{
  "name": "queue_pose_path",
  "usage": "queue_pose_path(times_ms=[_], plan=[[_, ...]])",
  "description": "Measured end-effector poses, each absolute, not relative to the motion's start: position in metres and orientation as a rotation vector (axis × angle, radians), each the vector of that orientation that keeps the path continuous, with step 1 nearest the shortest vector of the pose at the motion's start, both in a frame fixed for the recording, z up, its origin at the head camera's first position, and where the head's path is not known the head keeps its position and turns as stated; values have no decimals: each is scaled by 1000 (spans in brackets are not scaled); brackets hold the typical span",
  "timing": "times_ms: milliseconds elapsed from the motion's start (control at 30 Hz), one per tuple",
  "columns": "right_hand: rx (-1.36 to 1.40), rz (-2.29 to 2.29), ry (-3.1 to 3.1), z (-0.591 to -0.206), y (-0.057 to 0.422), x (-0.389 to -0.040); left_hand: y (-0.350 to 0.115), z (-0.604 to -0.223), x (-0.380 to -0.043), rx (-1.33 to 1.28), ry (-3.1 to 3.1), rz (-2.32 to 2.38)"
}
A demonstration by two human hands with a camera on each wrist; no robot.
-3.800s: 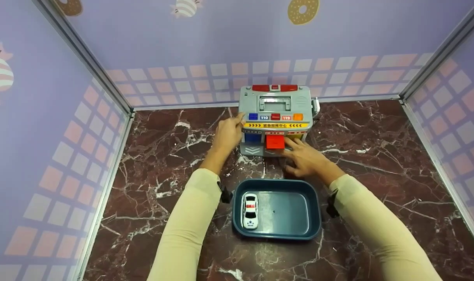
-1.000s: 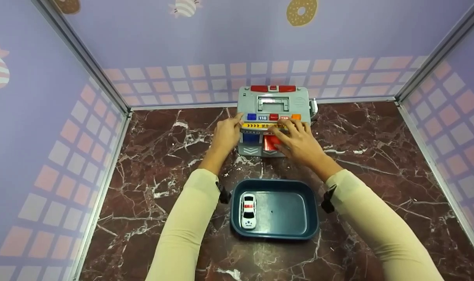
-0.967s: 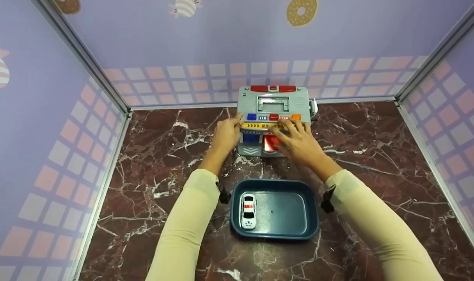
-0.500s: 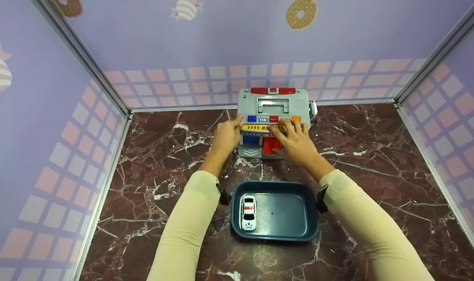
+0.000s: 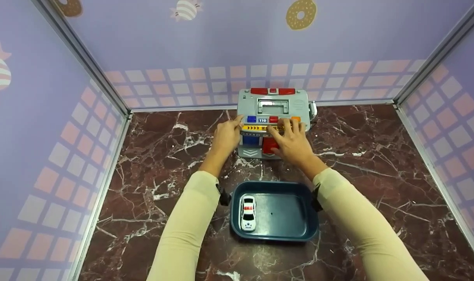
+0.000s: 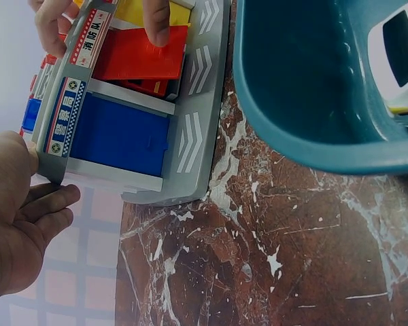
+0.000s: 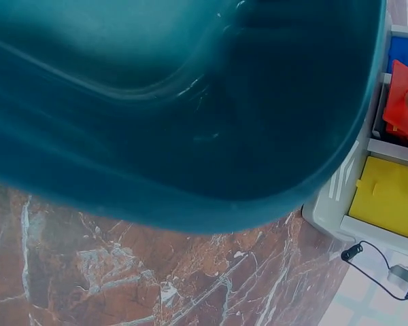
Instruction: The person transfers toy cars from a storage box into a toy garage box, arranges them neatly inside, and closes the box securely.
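Note:
A grey toy emergency station (image 5: 242,105) stands against the back wall. My left hand (image 5: 227,136) grips the front left corner of its roof; in the left wrist view the fingers (image 6: 51,202) lie under the edge. My right hand (image 5: 295,146) rests bent fingers on the yellow roof strip (image 5: 254,127). Its thumb (image 6: 156,24) presses the red door (image 6: 139,58), which tilts outward. Behind that door a red part shows in the opening. The blue door (image 6: 119,139) and the yellow door (image 7: 387,197) are closed. The right hand hides the station's front right.
A dark teal tray (image 5: 237,233) sits in front of the station, between the forearms. Inside, at its left, lies a white toy police car (image 5: 248,214). A toy handset (image 5: 313,110) hangs on the station's right side. Purple walls enclose the marble tabletop (image 5: 158,164).
The right hand has moved from beside the red door up onto the roof, with its thumb on the door. The door, sticking out before, has swung down. The left hand keeps its place.

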State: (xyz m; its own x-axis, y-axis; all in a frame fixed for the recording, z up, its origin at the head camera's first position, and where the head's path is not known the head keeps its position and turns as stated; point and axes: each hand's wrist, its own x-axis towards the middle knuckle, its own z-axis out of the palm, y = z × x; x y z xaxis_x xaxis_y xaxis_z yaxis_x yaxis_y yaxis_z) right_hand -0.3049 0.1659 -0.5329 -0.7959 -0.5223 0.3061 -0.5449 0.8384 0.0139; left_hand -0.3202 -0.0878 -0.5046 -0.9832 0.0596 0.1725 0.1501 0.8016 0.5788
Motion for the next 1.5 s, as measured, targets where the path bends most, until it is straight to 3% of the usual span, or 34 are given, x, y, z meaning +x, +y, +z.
queue_pose_path(times_ms=[1500], plan=[[749, -65, -2534, -554, 155, -321, -90, -502, -319, -218, -2835, -937]])
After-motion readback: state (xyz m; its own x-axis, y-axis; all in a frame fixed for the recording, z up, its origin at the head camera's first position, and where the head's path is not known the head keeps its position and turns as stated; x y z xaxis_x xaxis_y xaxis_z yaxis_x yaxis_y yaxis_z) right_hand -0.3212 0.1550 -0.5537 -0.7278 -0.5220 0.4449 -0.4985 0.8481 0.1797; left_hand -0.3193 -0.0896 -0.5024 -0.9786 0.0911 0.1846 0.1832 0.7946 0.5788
